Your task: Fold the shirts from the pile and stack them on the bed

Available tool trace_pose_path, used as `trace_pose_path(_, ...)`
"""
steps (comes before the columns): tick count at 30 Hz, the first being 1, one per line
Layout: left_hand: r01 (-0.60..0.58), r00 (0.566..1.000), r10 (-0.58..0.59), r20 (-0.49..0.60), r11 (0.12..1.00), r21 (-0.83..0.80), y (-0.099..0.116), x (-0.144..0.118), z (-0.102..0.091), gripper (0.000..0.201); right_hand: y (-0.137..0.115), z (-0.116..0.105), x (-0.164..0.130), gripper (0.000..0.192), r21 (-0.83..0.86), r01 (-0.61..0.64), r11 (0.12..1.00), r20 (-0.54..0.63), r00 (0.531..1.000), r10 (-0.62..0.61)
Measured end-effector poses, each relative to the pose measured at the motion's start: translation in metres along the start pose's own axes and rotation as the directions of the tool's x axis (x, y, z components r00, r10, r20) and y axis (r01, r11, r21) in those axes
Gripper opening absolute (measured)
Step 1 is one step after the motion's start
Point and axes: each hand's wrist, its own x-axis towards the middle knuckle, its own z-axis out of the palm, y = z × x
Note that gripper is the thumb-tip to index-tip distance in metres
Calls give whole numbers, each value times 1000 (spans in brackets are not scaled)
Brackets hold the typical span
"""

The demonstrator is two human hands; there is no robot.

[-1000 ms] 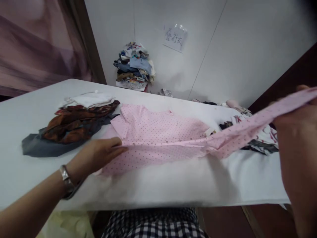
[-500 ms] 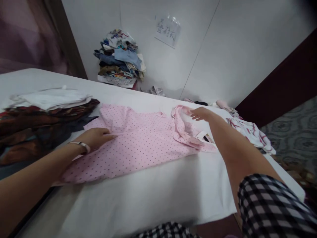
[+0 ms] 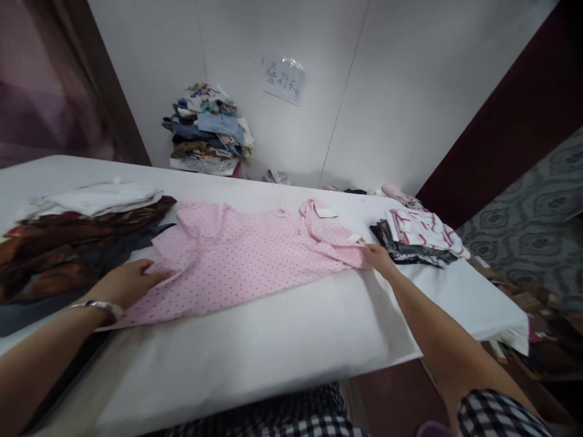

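Observation:
A pink shirt with dark polka dots (image 3: 255, 255) lies spread lengthwise on the white-covered table (image 3: 282, 328), partly folded over. My left hand (image 3: 130, 282), with a bracelet at the wrist, pinches the fabric near the shirt's left end. At the other end, my right hand (image 3: 377, 258) has its fingers closed on the shirt's right edge, by a small white label (image 3: 356, 238). Beside that label the fabric is bunched, and a white strip (image 3: 327, 212) shows at the collar.
Brown, dark and white clothes (image 3: 68, 243) are heaped on the table's left. At the right lies a folded pile topped by a red-and-white garment (image 3: 421, 227). A tall clothes stack (image 3: 209, 130) stands against the wall, near a paper sign (image 3: 284, 80).
My right hand has come down from above the collar to the shirt's right edge and gripped it. My left hand has shifted toward the left end. The view has turned slightly right.

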Motion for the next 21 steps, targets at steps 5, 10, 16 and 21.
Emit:
trace_pose_path(5,251,968,-250,27,966,-68,9,5,-11,41,9,-8,30,43,21,-100,995,-161,982,102)
trace_pose_path(10,129,991,-131,-18,989,-77,18,-7,-2,69,21,-5,16,44,52,-75,996,-166,983,82)
trace_pose_path(16,-256,958,264,-113,963,81,38,-65,37,51,47,-6,-21,63,85,-39,996,-151,987,52)
trace_pose_path(21,-306,951,309,-14,947,98,35,-93,64,47,61,-17,-21,50,27,-93,995,-179,979,96)
